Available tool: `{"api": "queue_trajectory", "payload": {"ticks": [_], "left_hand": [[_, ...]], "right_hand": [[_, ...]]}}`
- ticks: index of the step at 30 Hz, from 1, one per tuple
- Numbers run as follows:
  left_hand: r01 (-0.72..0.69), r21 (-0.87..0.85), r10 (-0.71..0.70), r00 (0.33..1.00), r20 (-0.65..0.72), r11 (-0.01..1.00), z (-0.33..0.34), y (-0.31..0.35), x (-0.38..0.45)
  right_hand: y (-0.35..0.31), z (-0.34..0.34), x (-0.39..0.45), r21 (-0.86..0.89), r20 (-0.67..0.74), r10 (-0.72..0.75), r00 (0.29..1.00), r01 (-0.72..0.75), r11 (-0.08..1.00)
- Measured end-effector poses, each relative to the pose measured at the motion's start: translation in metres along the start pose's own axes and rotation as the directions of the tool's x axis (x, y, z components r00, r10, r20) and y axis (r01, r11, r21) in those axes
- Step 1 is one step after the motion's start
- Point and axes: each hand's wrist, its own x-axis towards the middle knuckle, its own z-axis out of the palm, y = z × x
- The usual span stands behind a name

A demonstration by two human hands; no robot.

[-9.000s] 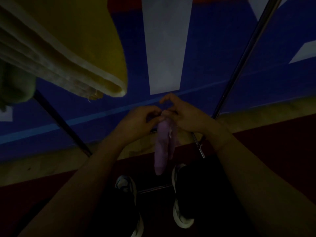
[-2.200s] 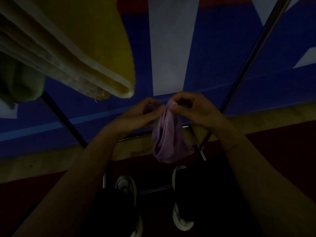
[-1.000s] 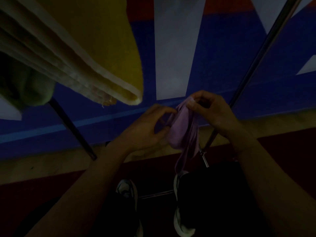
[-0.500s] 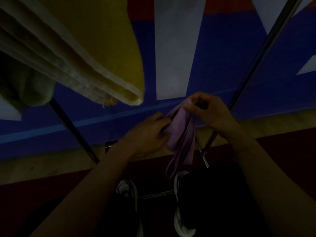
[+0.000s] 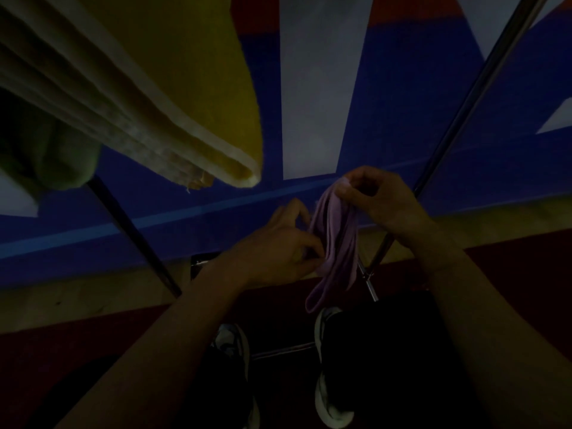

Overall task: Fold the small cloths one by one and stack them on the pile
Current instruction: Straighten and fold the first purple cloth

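I have the small lilac cloth hanging in the air in front of me, bunched into long folds, and everything else is easiest to place against it. My right hand is at its top end, thumb and forefinger pinched on the upper edge so the cloth droops straight down from there. My left hand is just to the left of the cloth at its middle, fingers curled in and nipping the near folds against the thumb, so both hands are clamped on the same piece of fabric. The lower end of the cloth forms a loose loop that dangles free, touching nothing, above my two shoes, which stand on the dark floor directly below it. Up and to the left of the cloth lies the pile of folded cloths, a thick yellow one on top with pale layered edges beneath, its rounded corner ending well apart from my left hand. Behind the cloth runs a blue surface with white stripes and a red band at the top. A thin metal pole slants down from the upper right and passes just behind my right hand. The light is very dim, so the cloth's exact fold lines are hard to make out.
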Motion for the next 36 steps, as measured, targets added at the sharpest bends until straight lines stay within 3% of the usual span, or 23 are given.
{"api": "queue_trajectory", "payload": {"ticks": [4, 12, 23, 26, 29, 36], "left_hand": [[0.129, -0.005, -0.124, 0.961, 0.246, 0.992, 0.007, 0.006, 0.003], [0.274, 0.146, -0.298, 0.937, 0.181, 0.951, 0.005, -0.008, 0.004], [0.154, 0.201, -0.185, 0.973, 0.141, 0.967, 0.007, 0.001, 0.006], [0.068, 0.242, -0.072, 0.997, 0.006, 0.968, -0.002, 0.012, 0.006], [-0.078, 0.244, 0.121, 0.979, -0.165, 0.967, -0.007, 0.020, 0.004], [-0.100, 0.191, 0.125, 0.985, -0.120, 0.976, -0.014, 0.041, -0.004]], "right_hand": [[0.006, 0.000, 0.002, -0.062, 0.001, 0.030, 1.000, -0.030, 0.998], [0.004, 0.004, 0.003, -0.079, -0.018, 0.045, 0.999, -0.046, 0.996], [0.007, 0.004, 0.006, -0.078, -0.028, 0.041, 0.999, -0.043, 0.996], [0.015, -0.002, 0.010, -0.095, -0.074, 0.074, 0.994, -0.081, 0.992], [0.023, -0.008, 0.012, -0.091, -0.129, 0.137, 0.982, -0.149, 0.985], [0.027, -0.013, 0.013, -0.078, -0.166, 0.211, 0.963, -0.226, 0.971]]}}
